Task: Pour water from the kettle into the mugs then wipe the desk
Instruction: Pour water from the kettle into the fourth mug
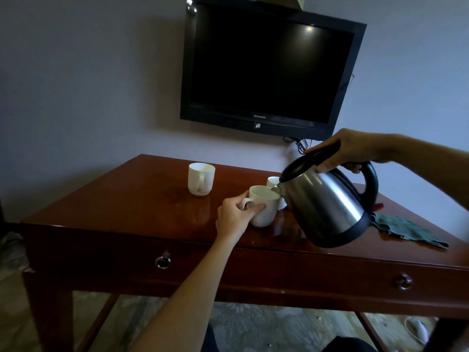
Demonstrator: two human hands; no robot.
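My right hand (351,151) grips the black handle of a steel kettle (327,207), which is tilted left with its spout just over the rim of a white mug (264,212). My left hand (234,217) holds that mug by its handle on the wooden desk (127,196). A second white mug (201,178) stands farther back to the left. A third mug (272,181) is mostly hidden behind the kettle's spout. A green cloth (408,229) lies crumpled on the desk to the right of the kettle.
A dark television (269,69) hangs on the wall above the desk, with cables below its right corner. The desk front has two drawers with ring pulls (162,261). A faint wet patch shows on the desk near the far mug.
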